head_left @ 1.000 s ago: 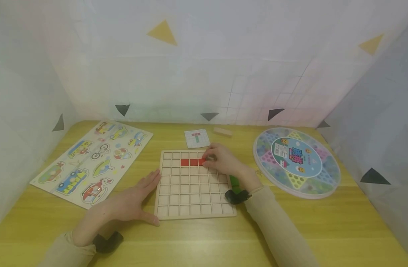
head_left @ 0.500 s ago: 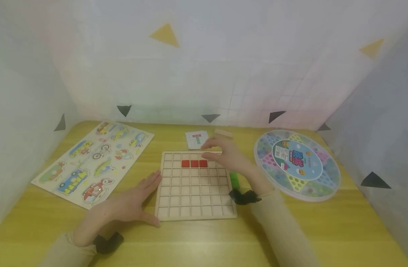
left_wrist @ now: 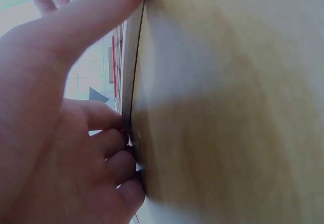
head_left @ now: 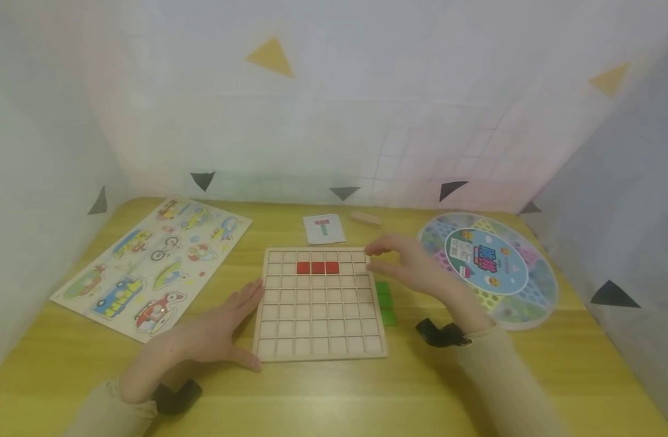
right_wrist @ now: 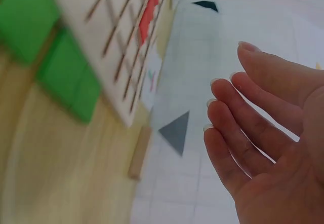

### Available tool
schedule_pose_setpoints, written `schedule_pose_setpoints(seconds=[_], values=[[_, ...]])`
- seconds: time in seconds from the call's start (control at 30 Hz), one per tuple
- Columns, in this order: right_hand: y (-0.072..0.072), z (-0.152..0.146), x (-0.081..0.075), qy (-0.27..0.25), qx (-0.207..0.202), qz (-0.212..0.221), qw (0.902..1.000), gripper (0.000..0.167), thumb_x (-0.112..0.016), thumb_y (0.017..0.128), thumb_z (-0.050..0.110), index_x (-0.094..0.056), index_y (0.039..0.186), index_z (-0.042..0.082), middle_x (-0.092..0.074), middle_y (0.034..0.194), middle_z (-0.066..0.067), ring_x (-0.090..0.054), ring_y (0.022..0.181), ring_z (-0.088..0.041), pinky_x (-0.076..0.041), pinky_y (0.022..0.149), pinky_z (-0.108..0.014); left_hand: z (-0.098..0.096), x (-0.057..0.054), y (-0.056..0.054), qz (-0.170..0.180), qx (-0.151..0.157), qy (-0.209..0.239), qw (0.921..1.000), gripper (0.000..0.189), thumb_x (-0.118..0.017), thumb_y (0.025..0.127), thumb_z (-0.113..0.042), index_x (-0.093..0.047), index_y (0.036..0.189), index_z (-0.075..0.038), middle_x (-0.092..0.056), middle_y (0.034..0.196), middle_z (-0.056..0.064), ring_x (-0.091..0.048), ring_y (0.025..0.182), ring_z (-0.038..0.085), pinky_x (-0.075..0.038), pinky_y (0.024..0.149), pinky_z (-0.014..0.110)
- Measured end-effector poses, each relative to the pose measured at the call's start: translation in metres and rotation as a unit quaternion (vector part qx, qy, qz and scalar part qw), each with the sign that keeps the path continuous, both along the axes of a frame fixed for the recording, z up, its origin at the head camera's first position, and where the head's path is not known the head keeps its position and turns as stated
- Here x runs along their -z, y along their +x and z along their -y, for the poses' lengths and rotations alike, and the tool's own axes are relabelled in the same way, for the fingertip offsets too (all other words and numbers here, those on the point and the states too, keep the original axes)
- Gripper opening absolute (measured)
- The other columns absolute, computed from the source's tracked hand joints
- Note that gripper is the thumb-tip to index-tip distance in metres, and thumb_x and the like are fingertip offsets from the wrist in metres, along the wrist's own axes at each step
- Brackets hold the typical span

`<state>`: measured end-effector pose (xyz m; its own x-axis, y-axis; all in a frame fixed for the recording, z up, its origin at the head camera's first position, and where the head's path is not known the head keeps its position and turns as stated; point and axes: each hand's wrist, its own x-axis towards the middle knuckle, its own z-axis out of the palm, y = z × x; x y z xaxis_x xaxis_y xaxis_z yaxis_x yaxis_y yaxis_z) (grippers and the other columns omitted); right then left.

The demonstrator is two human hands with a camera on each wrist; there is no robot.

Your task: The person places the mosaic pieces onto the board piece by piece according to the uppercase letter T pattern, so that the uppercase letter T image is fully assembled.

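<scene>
The red row looks done: three red tiles (head_left: 318, 267) sit in the grid board (head_left: 320, 312), like the pattern card (head_left: 324, 229); the next move calls for green tiles (head_left: 385, 301), just beside the board. Right hand (head_left: 412, 267): fingers parted, empty. Left hand (head_left: 216, 334): fingers extended at the board's edge, contact partly hidden.

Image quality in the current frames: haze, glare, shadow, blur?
Head: hazy, low contrast, soft glare on the table near the board; left wrist: broad shadow across the table, grain blurred; right wrist: green tiles soft, right hand sharper, wall washed out.
</scene>
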<state>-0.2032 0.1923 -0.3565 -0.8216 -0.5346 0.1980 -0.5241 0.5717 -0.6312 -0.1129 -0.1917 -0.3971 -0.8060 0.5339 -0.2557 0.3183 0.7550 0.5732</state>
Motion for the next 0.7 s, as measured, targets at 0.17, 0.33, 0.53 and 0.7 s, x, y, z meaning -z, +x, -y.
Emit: schedule_pose_setpoints(seconds=[0.17, 0.33, 0.53, 0.7], values=[[0.003, -0.019, 0.01, 0.014, 0.009, 0.0, 0.9999, 0.026, -0.076, 0.09, 0.017, -0.072, 0.113, 0.006, -0.072, 0.111, -0.007, -0.064, 0.104, -0.024, -0.052, 0.094, -0.053, 0.001, 0.0, 0.0, -0.005, 0.001, -0.001, 1.0, 0.131, -0.077, 0.068, -0.069, -0.007, 0.162, -0.011, 0.003, 0.169, 0.011, -0.006, 0.151, 0.045, -0.018, 0.12, 0.061], [0.008, -0.034, 0.02, 0.03, 0.027, 0.008, 0.9992, 0.027, -0.075, 0.091, 0.021, -0.072, 0.113, 0.007, -0.072, 0.112, -0.005, -0.065, 0.105, -0.023, -0.053, 0.095, -0.052, 0.001, 0.001, 0.0, -0.006, 0.004, -0.003, 1.0, 0.131, -0.077, 0.068, -0.07, -0.007, 0.162, -0.011, 0.003, 0.169, 0.011, -0.007, 0.151, 0.045, -0.018, 0.12, 0.061], [0.009, -0.044, 0.026, 0.04, 0.038, -0.014, 0.9984, 0.027, -0.079, 0.086, 0.019, -0.073, 0.111, 0.008, -0.073, 0.109, -0.002, -0.066, 0.102, -0.022, -0.055, 0.092, -0.048, 0.001, 0.0, 0.0, -0.005, 0.004, -0.005, 1.0, 0.131, -0.077, 0.068, -0.07, -0.007, 0.162, -0.011, 0.003, 0.169, 0.011, -0.007, 0.151, 0.045, -0.019, 0.12, 0.06], [0.007, -0.047, 0.032, 0.057, 0.04, 0.022, 0.9973, 0.03, -0.079, 0.087, 0.02, -0.073, 0.114, 0.012, -0.073, 0.113, 0.001, -0.066, 0.105, -0.02, -0.053, 0.095, -0.047, 0.001, 0.001, 0.001, -0.006, 0.002, -0.007, 1.0, 0.131, -0.077, 0.068, -0.07, -0.007, 0.162, -0.011, 0.003, 0.169, 0.011, -0.007, 0.151, 0.046, -0.019, 0.12, 0.061]])
